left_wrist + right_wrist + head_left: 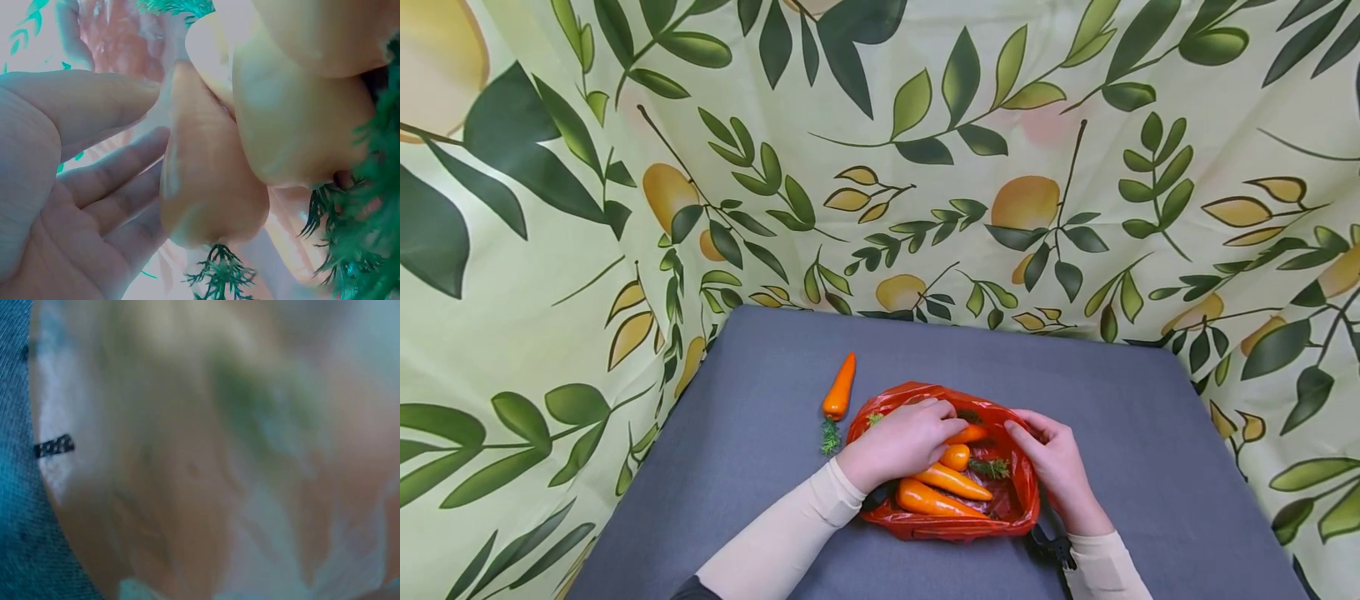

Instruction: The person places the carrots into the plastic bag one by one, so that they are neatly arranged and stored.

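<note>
A red plastic bag (917, 530) lies with its mouth spread, holding several orange carrots (934, 500) with green tops. My left hand (904, 437) reaches over the bag's left rim, its fingertips beside a carrot (970, 434). In the left wrist view, the left thumb and fingers stand apart at the side of a carrot (209, 181); the fingertips pass partly behind it. At the right rim, my right hand (1063, 467) pinches the plastic between thumb and fingers. The right wrist view shows mainly blurred plastic of the bag (187, 506).
One carrot (840, 390) with a green top lies outside the bag, to its left on the grey tabletop (760, 392). Cloth with a leaf and fruit print (925, 217) hangs behind the table and at both sides. A black strap (1051, 546) is at the right wrist.
</note>
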### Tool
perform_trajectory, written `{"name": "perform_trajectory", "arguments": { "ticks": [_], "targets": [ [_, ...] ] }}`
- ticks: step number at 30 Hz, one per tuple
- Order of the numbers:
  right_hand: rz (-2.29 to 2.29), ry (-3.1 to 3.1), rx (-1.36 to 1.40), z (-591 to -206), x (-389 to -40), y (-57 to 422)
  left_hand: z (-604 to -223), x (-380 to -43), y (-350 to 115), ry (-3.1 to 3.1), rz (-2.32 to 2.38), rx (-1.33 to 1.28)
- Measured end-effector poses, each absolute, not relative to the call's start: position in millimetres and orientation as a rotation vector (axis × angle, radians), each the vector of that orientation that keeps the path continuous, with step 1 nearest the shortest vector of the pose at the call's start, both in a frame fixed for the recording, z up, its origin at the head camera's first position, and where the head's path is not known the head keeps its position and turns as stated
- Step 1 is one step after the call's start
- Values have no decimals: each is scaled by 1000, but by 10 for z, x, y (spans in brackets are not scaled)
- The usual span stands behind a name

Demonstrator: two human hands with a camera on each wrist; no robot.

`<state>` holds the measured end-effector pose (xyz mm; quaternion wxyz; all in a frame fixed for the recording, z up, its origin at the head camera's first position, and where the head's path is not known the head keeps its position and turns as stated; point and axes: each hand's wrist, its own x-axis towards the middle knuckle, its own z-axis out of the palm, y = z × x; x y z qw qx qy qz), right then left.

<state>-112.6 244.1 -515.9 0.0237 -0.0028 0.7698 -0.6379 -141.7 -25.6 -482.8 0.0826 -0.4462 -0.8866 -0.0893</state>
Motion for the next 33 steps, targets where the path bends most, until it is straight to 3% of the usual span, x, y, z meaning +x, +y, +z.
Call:
{"name": "perform_trajectory", "arguments": {
  "ticks": [33],
  "targets": [
    [-1951,2417,-17,-5159,-1121,2436,-4486,-1324,-721,-2660,-517,-1228]
  ]
}}
